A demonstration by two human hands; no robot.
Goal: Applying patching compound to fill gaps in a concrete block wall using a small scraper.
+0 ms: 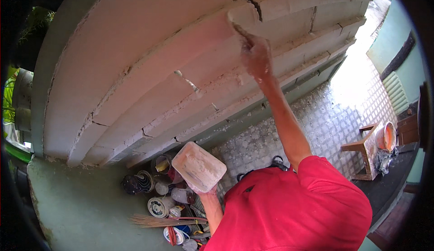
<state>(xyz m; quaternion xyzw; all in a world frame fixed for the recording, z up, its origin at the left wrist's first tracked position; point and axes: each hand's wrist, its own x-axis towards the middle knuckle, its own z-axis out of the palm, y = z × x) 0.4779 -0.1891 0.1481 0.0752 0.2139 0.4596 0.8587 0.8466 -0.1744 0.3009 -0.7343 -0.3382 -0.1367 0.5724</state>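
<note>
My right hand point(257, 59) is raised to the pale stepped wall point(190, 56), closed around the handle of a putty knife point(240, 31). Its blade meets the face of an upper block course, just below a dark crack; the blade's exact outline is hard to make out. Low in front of me, my left hand point(204, 190) grips the near end of a white rectangular tub point(199, 166) from underneath. Whitish paste smears the tub's inside. Most of my left fingers are hidden beneath it.
Under the wall stand several paint buckets point(159, 206) and pots, with a bundle of thin sticks point(153, 220) beside them. A wooden stool point(364, 149) bearing an orange-lined bucket point(387, 137) stands at right. White splatters cover the tiled floor point(289, 129).
</note>
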